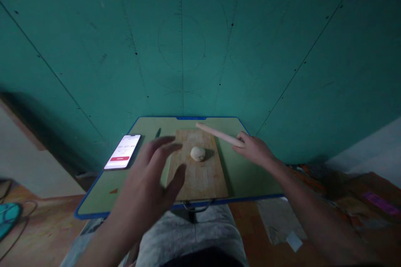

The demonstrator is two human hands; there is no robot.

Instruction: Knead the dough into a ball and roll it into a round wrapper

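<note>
A pale lump of dough (198, 154) rests near the middle of a wooden cutting board (200, 185), with floury smudges around it. To its left, my left hand (150, 179) hovers over the board's edge, fingers spread and apart from the dough, holding nothing. My right hand (252, 147) is wrapped round one end of a thin wooden rolling pin (219, 134). The pin's free end points left, over the far part of the board. It does not touch the dough.
The board lies on a small green table (253, 175) with a blue rim, against a green wall (194, 50). A lit phone (123, 152) lies at the left. Behind my left hand, a dark-bladed knife (158, 132) shows in part. My legs (194, 238) are below the table's front edge.
</note>
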